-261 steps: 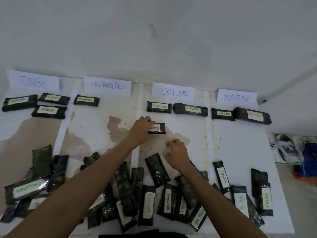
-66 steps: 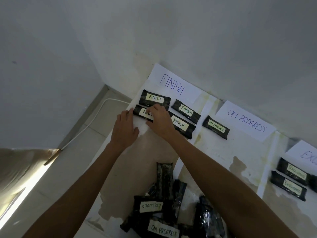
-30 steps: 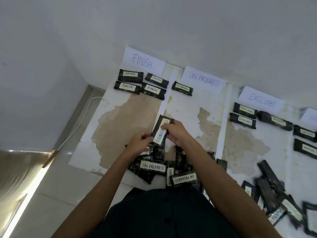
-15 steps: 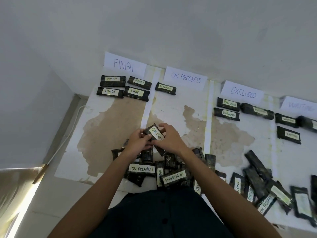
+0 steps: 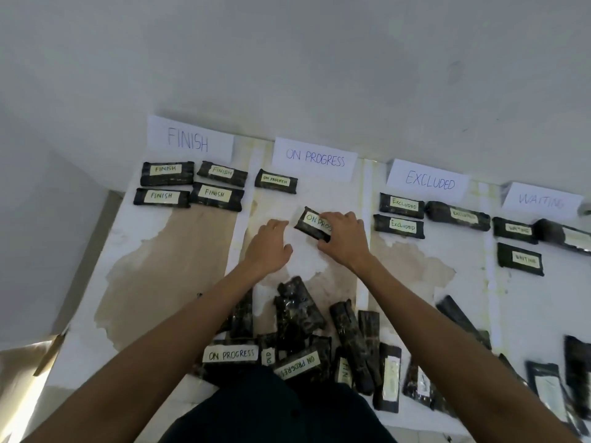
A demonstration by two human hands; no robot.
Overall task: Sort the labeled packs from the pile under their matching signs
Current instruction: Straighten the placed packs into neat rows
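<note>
1. Four FINISH packs (image 5: 166, 172) are laid in two rows under the FINISH sign (image 5: 188, 142); three EXCLUDED packs (image 5: 402, 205) are set under the EXCLUDED sign (image 5: 428, 180), and three WAITING packs (image 5: 520, 259) under the WAITING sign (image 5: 540, 201)
2. Under the ON PROGRESS sign (image 5: 315, 158) only one placed pack (image 5: 276, 181) is seen, so this column is the least filled
3. A second ON PROGRESS pack (image 5: 311, 222) is gripped at its right end by the right hand (image 5: 343, 238), with the fingers curled over its top; it is held tilted within the ON PROGRESS column, below and to the right of the placed pack, and whether it already rests on the surface cannot be told
4. The left hand (image 5: 268, 247) is held just beside the pack's left end with its fingers relaxed; nothing is gripped and no contact is seen
5. A large pile (image 5: 297, 330) is left near the person's body; packs lie crossed over one another, several label-down, and ON PROGRESS can be read on at least two; more unsorted packs (image 5: 543, 378) are scattered to the right
6. Well under half of the sorting is judged done — the held pack has only to be set down straight, while most of the packs remain to be read, turned over where needed and carried to their signs
</note>
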